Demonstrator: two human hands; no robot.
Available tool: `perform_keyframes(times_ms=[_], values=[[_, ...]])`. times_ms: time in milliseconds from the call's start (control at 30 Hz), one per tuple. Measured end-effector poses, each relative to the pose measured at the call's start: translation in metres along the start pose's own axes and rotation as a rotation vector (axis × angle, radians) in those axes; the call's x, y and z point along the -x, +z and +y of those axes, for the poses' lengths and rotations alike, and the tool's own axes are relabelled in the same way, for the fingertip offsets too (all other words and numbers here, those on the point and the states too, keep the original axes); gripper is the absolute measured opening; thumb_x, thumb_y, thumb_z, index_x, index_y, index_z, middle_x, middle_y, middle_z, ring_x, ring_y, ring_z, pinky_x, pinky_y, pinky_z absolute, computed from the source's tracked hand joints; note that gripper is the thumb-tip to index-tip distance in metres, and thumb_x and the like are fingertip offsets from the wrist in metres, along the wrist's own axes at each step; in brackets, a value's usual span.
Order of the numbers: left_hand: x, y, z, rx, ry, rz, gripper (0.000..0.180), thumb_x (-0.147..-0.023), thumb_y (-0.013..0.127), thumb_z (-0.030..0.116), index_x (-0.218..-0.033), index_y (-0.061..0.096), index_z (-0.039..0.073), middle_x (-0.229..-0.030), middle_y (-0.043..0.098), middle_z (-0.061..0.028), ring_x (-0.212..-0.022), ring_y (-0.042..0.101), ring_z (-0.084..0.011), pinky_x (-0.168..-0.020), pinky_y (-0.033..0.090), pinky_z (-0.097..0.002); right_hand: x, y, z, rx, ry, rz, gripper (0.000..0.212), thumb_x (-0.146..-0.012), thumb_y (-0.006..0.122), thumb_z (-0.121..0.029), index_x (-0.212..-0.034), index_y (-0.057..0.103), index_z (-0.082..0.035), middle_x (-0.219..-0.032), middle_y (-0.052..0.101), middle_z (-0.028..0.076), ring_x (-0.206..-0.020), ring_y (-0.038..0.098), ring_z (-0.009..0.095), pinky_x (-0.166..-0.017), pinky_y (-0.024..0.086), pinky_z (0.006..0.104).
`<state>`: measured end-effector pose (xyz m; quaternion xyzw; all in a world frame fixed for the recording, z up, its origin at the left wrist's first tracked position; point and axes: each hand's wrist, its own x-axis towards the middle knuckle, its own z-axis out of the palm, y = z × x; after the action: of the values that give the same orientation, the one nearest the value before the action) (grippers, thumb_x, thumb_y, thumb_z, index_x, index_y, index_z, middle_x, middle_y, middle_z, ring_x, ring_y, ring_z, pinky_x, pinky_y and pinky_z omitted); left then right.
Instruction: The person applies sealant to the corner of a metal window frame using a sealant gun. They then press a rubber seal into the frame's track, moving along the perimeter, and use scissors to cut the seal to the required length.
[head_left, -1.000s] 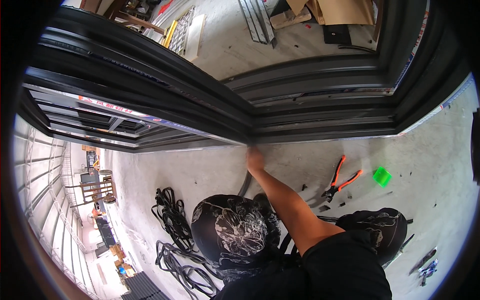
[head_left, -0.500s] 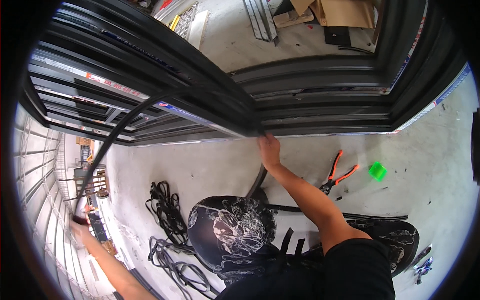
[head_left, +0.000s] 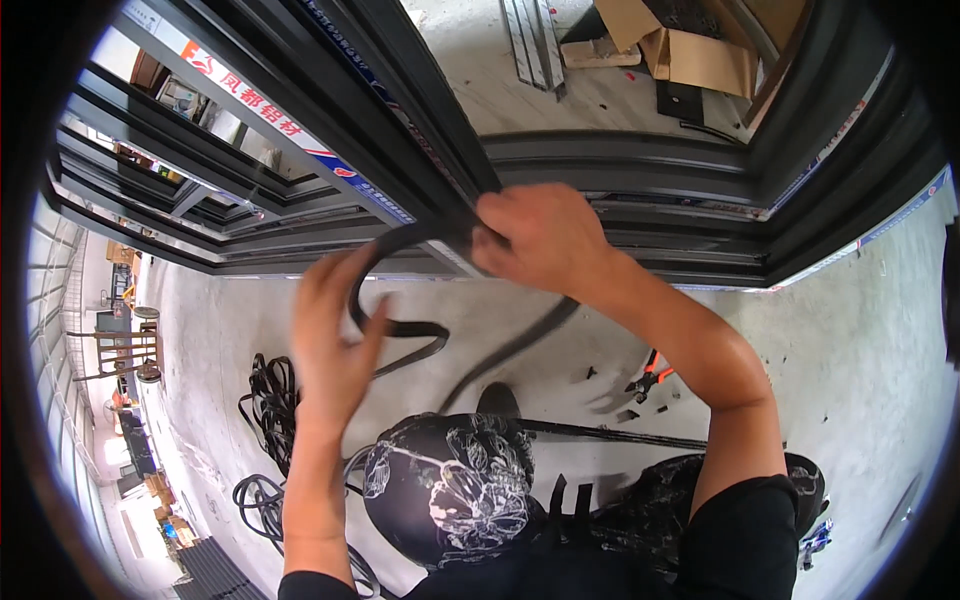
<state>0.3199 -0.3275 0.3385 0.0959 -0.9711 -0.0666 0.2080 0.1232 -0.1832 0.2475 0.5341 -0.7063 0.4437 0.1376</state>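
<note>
Left hand [head_left: 335, 335] now raised, both hands gripping black rubber strip [head_left: 400, 240]

Right hand [head_left: 540, 240] presses rubber strip [head_left: 400, 328] into frame [head_left: 640, 165]; left hand [head_left: 335, 335] guides.

Bright daylight, soft shadows, strong fisheye bending at a black rim, slight hand blur.

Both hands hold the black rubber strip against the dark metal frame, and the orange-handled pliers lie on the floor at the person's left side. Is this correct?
Not quite. In the head view the pliers lie on the floor at the person's right side, beyond the right forearm. The rest holds: left hand and right hand hold the black rubber strip against the dark metal frame.
</note>
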Motion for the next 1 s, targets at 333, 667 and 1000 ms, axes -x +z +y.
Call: perform_keyframes(times_ms=[333,667,1000], values=[[-0.035,0.075,0.018,0.227,0.234,-0.424,0.021,-0.076,0.068,0.014,-0.095,0.067,0.005,-0.083,0.063,-0.0111,-0.081,0.062,-0.0313,-0.075,0.049,-0.0418,0.057,0.007,0.001,-0.148,0.209,-0.386,0.026,-0.079,0.066,-0.031,-0.072,0.061,-0.007,-0.063,0.061,0.013,-0.064,0.062,0.036,-0.057,0.049,0.0459],[-0.035,0.113,0.002,0.491,0.097,-0.924,0.025,-0.088,0.061,0.025,-0.1,0.069,0.005,-0.091,0.068,-0.015,-0.083,0.063,-0.0338,-0.071,0.049,-0.0414,0.08,0.006,0.007,-0.189,0.328,-0.66,0.024,-0.08,0.06,-0.029,-0.071,0.059,-0.007,-0.065,0.06,0.014,-0.066,0.059,0.038,-0.056,0.045,0.05],[0.014,0.178,0.044,0.424,0.098,-0.909,0.025,-0.088,0.06,0.025,-0.096,0.068,0.003,-0.087,0.065,-0.0161,-0.082,0.063,-0.0355,-0.071,0.048,-0.0423,0.149,-0.133,0.066,0.241,0.435,-0.821,0.033,-0.091,0.057,-0.039,-0.086,0.064,-0.007,-0.08,0.065,0.015,-0.081,0.063,0.038,-0.068,0.05,0.0478]])
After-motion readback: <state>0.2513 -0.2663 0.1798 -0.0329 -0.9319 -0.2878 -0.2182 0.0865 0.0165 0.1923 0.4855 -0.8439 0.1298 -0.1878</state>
